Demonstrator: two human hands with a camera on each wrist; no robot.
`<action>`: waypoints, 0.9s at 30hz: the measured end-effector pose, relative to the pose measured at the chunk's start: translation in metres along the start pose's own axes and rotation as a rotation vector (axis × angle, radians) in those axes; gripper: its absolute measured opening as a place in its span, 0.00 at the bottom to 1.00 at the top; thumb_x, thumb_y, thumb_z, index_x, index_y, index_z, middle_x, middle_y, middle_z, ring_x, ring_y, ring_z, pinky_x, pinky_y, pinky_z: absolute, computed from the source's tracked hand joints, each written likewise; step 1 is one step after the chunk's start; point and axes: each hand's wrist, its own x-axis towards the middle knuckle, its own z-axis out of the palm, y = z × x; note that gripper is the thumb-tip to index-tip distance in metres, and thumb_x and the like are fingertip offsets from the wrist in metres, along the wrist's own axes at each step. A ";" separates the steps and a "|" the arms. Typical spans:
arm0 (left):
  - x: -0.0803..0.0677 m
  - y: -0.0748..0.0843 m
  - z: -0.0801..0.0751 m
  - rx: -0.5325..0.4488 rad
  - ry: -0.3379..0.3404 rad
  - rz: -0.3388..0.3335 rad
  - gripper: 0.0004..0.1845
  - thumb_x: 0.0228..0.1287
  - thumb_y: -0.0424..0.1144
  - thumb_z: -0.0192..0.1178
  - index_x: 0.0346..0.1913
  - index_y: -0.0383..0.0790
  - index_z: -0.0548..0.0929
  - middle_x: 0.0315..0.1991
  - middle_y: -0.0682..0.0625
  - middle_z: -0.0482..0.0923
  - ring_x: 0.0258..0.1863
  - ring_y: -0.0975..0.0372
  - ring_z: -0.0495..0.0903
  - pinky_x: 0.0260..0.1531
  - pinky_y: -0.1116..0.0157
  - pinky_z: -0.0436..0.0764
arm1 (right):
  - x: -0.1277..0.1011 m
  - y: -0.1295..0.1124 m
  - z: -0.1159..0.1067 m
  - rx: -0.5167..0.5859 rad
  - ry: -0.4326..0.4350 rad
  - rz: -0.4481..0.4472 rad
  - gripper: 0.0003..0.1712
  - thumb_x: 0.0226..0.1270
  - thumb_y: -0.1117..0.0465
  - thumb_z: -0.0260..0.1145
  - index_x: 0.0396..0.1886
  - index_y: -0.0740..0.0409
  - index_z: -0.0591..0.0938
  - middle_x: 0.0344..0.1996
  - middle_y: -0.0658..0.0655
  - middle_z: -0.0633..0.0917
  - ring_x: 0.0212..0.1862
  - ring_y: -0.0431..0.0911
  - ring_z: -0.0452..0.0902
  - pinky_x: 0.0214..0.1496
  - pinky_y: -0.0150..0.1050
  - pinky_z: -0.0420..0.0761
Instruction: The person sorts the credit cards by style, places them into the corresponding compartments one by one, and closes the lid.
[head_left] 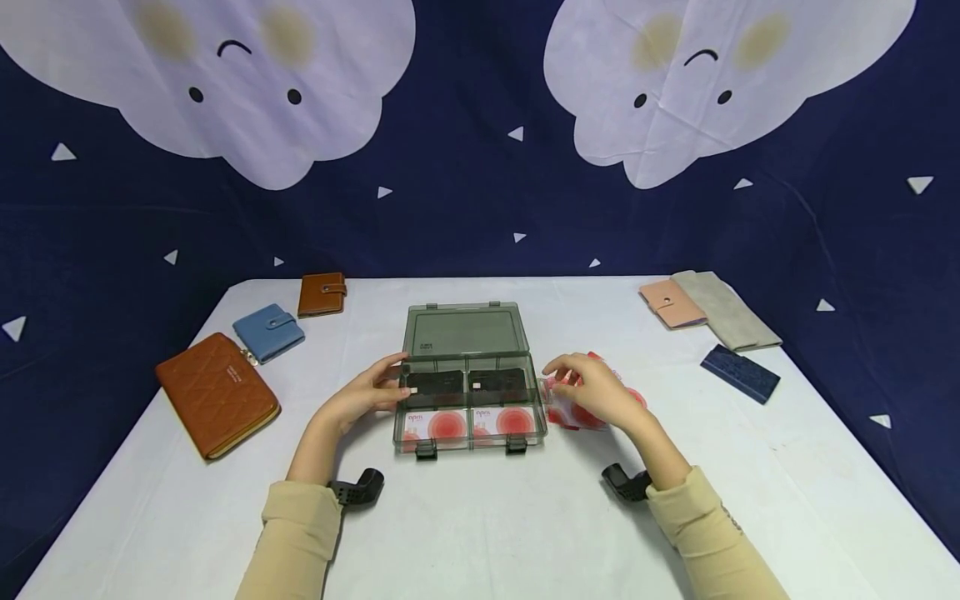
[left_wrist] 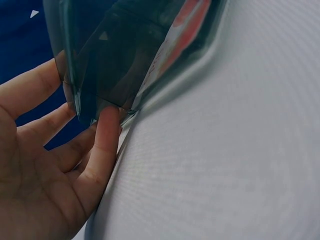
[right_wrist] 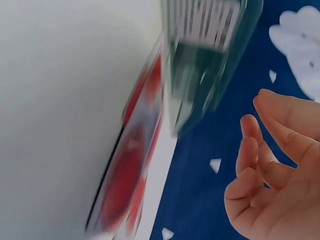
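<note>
A see-through grey-green plastic case (head_left: 465,333) lies on the table with its lid tipped back. Black card-like pieces (head_left: 435,385) fill its two back compartments, and red-and-white printed cards (head_left: 504,422) lie in the two front ones. My left hand (head_left: 367,392) touches the case's left side, its fingertips spread along the wall. In the left wrist view these fingers (left_wrist: 104,135) look fairly straight against the plastic. Beside the right wall hovers my right hand (head_left: 592,390), with loosely bent fingers and nothing held. Under it lie more red-and-white cards (head_left: 577,417).
To the left are a brown quilted wallet (head_left: 217,396), a blue wallet (head_left: 268,332) and a small brown wallet (head_left: 322,295). To the right are a pink wallet (head_left: 671,302), a grey pouch (head_left: 731,312) and a navy case (head_left: 741,373). A dark cloud-print cloth (head_left: 480,183) hangs behind.
</note>
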 end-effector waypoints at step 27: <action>0.000 0.001 0.001 0.018 0.013 -0.012 0.40 0.60 0.37 0.60 0.72 0.41 0.51 0.64 0.32 0.58 0.50 0.54 0.73 0.46 0.61 0.76 | -0.009 0.035 -0.022 -0.111 -0.154 0.434 0.21 0.52 0.67 0.67 0.41 0.64 0.66 0.25 0.58 0.74 0.23 0.48 0.69 0.23 0.37 0.70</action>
